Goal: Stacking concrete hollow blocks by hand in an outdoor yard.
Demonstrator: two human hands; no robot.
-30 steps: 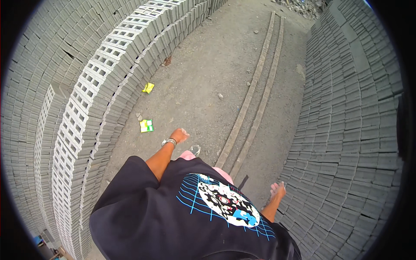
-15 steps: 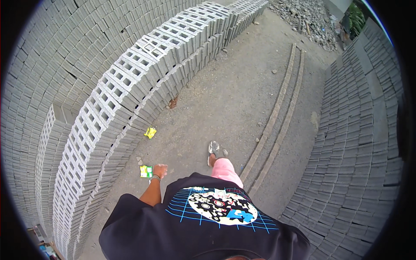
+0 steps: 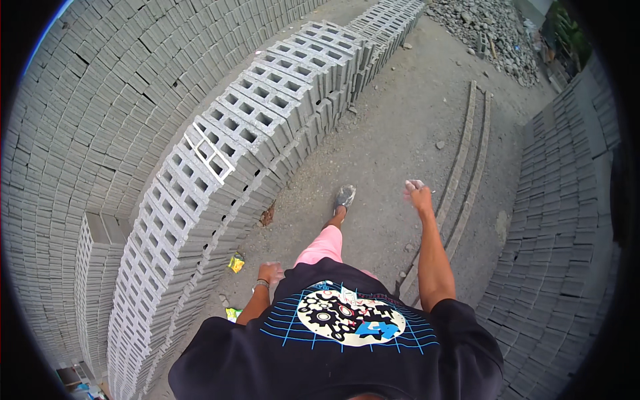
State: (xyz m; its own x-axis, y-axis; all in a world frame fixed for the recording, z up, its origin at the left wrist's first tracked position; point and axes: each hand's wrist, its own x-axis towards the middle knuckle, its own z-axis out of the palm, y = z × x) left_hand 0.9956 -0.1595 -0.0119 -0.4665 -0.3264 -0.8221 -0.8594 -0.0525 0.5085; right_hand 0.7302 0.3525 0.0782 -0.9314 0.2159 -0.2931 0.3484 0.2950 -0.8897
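My right hand (image 3: 418,193) is raised ahead over the dirt path, fingers curled in and pale with dust; I make out nothing inside them. A small pale bit shows at its wrist side. My left hand (image 3: 271,272) hangs low beside my shirt, its fingers loose and partly blurred, with a band on the wrist. Nothing shows in it. The nearest thing to it is the long row of stacked grey hollow concrete blocks (image 3: 167,220) on the left. One block top (image 3: 212,152) in that row has white edges.
A yellow wrapper (image 3: 236,263) and a green-and-yellow one (image 3: 233,314) lie by the row's foot. Two narrow parallel strips (image 3: 460,160) run along the path. Block stacks (image 3: 553,233) line the right side. A rubble heap (image 3: 490,33) lies at the far end.
I have stepped forward, and the wrappers sit nearer to me. My right forearm and hand have swung into view. The foot in view ahead is now a different one.
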